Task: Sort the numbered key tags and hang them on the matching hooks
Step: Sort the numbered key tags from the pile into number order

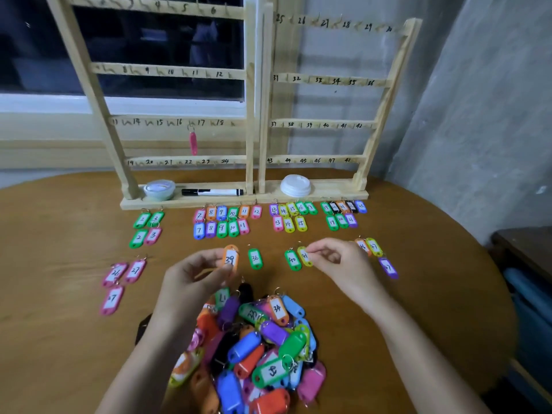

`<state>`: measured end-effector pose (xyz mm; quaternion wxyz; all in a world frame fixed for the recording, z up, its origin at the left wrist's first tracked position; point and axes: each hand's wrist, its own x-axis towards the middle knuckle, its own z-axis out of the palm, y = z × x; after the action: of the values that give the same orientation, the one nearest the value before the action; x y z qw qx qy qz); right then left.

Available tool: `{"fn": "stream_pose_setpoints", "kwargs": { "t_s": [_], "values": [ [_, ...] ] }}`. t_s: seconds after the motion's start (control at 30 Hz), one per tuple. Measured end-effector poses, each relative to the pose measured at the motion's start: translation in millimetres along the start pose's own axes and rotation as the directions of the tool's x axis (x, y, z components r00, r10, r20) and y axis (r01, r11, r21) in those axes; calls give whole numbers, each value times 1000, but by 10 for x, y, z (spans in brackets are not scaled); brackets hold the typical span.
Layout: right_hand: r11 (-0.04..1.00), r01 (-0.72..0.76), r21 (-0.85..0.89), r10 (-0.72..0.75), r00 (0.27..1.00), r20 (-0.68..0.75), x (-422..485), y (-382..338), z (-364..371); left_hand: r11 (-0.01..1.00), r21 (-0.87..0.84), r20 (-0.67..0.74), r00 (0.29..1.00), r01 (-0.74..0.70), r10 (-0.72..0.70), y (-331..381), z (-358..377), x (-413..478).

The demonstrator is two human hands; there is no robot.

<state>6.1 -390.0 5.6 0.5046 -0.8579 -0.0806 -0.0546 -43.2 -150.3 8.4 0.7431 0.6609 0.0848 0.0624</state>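
Filling the lower view: a round wooden table (pixel 59 294). Standing at its far edge and leaning slightly back: a two-panel wooden rack (pixel 252 115), showing hooked rails numbered up to 48. Resting on its base ledge, left to right: a pale round tub (pixel 159 189), contents not discernible; a marker (pixel 212 192) lying with its long axis left-right; a white round lid (pixel 295 185).

Lying heaped at the near edge between both forearms: a pile of key tags (pixel 263 348) in mixed colours, pointing every way.

Gripping an orange tag 39 (pixel 230 258) with the left hand (pixel 191 276), thumb and curled fingers closing on its near end. Holding it with the long axis running near-to-far and the number reading upright, just left of a green tag 36 (pixel 254 258). Not possible to tell whether it is touching the table.

Pinching a yellow tag 41 (pixel 304 256) at its right edge with the right hand (pixel 337 258), thumb and forefinger closing, remaining fingers curling loosely. Lying near-to-far with the ring end pointing away, just beside a green tag 40 (pixel 292 259).

Lying in sorted groups in front of the rack, long axes near-to-far and rings pointing toward it: tags 7 to 12 (pixel 222 221), tags 13 to 17 (pixel 291 215), tags 2 and 3 (pixel 146 227). Lying farther left: pink tags 26 and 27 (pixel 122 279).

Hanging vertically from a third-rail hook between marks 16 and 17: one pink tag (pixel 193 143), seen edge-on.
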Motion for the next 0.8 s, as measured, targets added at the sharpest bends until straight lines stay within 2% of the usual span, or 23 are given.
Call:
{"fn": "stream_pose_setpoints", "kwargs": {
  "t_s": [0.1,0.23,0.4,0.63,0.8],
  "values": [
    [1000,-9,-27,10,999,53,-258,-85,199,1000,10,-6,1000,-13,13,-38,-88,-147],
    [978,-29,-205,43,997,63,-444,-99,395,999,36,4,1000,-20,20,-68,-184,-266],
    [896,-56,-440,107,990,91,-534,-202,478,999,41,16,1000,-16,16,-71,-214,-348],
    [906,-99,-410,137,988,64,-521,-213,523,999,53,24,1000,0,-1,-95,-233,-392],
    [894,-66,-444,117,989,89,-529,-214,544,998,55,19,1000,4,-5,-105,-238,-401]
  ]
}}
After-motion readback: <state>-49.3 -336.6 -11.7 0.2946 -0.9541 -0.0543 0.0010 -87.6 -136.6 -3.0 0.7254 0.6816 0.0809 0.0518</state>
